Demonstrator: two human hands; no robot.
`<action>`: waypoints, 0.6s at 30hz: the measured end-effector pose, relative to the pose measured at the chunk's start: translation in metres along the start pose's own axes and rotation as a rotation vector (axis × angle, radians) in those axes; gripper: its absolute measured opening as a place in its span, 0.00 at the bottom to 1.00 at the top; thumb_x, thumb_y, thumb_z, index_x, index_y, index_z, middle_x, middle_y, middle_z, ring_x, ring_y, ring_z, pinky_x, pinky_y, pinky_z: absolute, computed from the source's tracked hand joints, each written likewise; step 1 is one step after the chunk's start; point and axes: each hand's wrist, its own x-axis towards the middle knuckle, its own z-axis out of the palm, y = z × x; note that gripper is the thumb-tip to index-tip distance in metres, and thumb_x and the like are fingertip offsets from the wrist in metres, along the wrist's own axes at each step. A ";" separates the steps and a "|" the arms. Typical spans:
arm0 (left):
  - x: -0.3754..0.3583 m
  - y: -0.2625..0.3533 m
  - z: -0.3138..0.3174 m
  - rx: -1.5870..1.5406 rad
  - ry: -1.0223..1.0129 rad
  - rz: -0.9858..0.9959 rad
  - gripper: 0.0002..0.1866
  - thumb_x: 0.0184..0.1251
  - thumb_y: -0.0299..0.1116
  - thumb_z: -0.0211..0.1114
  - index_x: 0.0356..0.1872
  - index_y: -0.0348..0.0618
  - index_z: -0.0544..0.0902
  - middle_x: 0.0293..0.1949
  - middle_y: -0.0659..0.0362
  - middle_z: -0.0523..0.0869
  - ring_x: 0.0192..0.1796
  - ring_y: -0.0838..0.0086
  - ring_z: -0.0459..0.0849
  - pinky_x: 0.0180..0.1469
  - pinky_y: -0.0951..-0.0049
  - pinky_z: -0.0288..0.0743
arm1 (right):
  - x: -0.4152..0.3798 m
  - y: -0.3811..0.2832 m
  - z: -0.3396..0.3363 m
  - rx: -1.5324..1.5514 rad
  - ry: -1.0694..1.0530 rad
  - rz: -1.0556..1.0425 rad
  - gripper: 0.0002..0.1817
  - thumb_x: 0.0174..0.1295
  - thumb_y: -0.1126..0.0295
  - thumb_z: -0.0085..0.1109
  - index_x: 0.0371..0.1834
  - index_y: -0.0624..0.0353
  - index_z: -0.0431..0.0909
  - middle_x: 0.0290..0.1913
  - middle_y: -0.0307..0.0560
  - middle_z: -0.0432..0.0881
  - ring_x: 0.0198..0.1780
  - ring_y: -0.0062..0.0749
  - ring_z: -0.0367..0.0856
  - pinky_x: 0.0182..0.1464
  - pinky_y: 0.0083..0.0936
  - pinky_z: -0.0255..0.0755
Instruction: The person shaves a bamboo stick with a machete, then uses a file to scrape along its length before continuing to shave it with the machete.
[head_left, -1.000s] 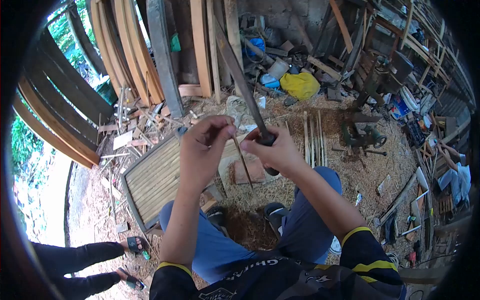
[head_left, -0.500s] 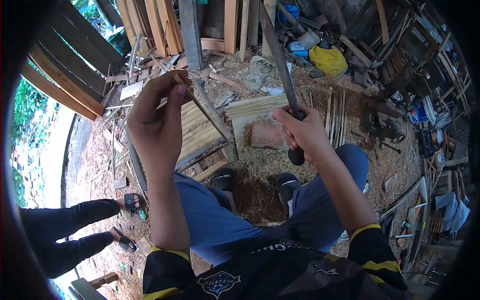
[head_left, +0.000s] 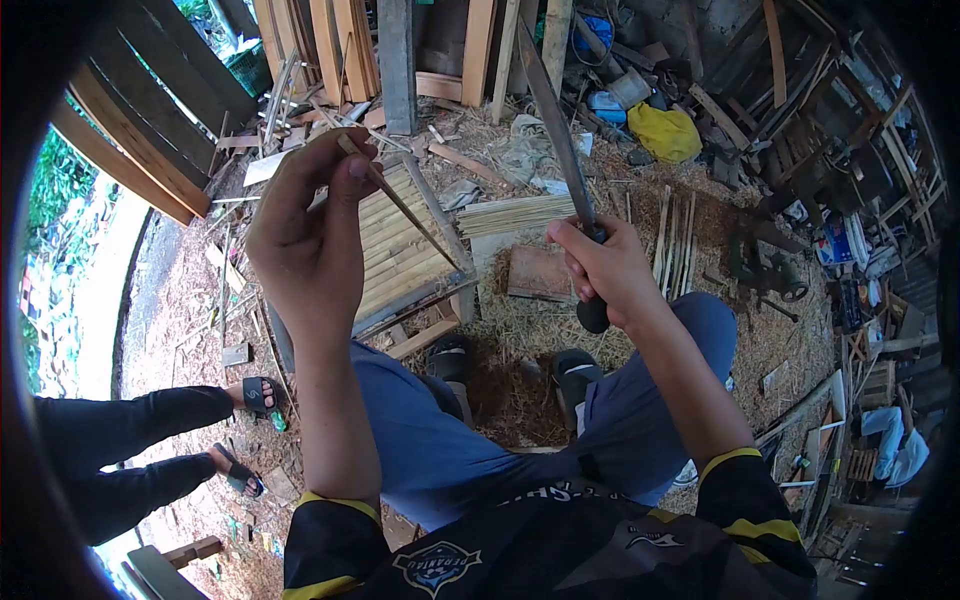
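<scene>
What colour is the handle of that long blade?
Black. The handle shows best in the head view, where it pokes out below the right hand.

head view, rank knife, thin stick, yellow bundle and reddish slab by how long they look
1. Knife
2. Thin stick (visible part)
3. Yellow bundle and reddish slab: too alike to rank
Knife and stick are held nearer the camera, which enlarges them.

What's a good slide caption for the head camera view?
The left hand pinches a thin stick while the right hand grips a long-bladed knife above a littered floor.
</scene>
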 end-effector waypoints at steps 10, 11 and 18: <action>0.000 0.004 0.002 0.052 -0.004 -0.037 0.10 0.76 0.20 0.63 0.54 0.32 0.85 0.46 0.54 0.90 0.48 0.75 0.90 0.49 0.73 0.90 | -0.008 -0.004 0.009 -0.034 -0.019 0.003 0.14 0.71 0.62 0.67 0.41 0.64 0.81 0.19 0.31 0.71 0.15 0.12 0.64 0.16 0.18 0.57; 0.000 0.004 0.002 0.052 0.002 -0.028 0.10 0.76 0.20 0.63 0.54 0.32 0.85 0.46 0.54 0.90 0.48 0.75 0.90 0.49 0.73 0.89 | -0.008 -0.004 0.008 -0.027 -0.025 0.005 0.14 0.71 0.62 0.68 0.40 0.63 0.82 0.18 0.31 0.72 0.14 0.13 0.65 0.16 0.19 0.57; 0.002 0.004 0.001 0.059 0.022 -0.040 0.09 0.74 0.19 0.65 0.51 0.34 0.86 0.43 0.57 0.89 0.45 0.77 0.90 0.45 0.77 0.88 | -0.012 -0.004 0.004 -0.024 -0.008 -0.005 0.13 0.69 0.62 0.69 0.39 0.62 0.82 0.17 0.32 0.73 0.14 0.14 0.65 0.16 0.20 0.58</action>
